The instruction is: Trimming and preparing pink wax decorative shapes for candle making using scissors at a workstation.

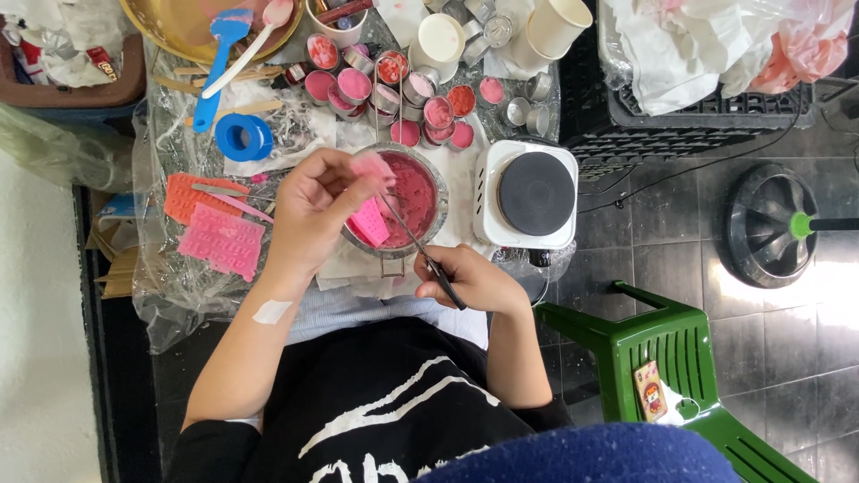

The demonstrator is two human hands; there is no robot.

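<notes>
The head camera looks straight down on a person in a black top with white lettering, seated at a small table [170, 304] wrapped in clear plastic sheeting. The left hand [313, 210] is raised over a metal bowl [436, 224] of pink paste and pinches a small pink mould [369, 215] between thumb and fingers, the mould tilted so that its lower end dips toward the paste. The right hand [474, 279] rests at the near edge of the table, fingers closed round the dark handle of a thin metal tool [420, 250] whose tip reaches up into the bowl, just beside the mould. Two more pink moulds [219, 240] and an orange one lie flat to the left of the bowl. Beyond the bowl stands a cluster of small round tins [394, 94], many filled with pink or red. A blue roll of tape [243, 137] sits behind the moulds, and a blue spatula [217, 67] and a white spoon [246, 49] lean against a gold dish [148, 27] at the far left corner. Paper cups [557, 27] stand at the far edge. To the right of the bowl, touching the table's side, is a white hot plate [528, 195] with a dark round burner. A green plastic chair [662, 358] stands on the tiled floor to the right, with a small card on its seat.
</notes>
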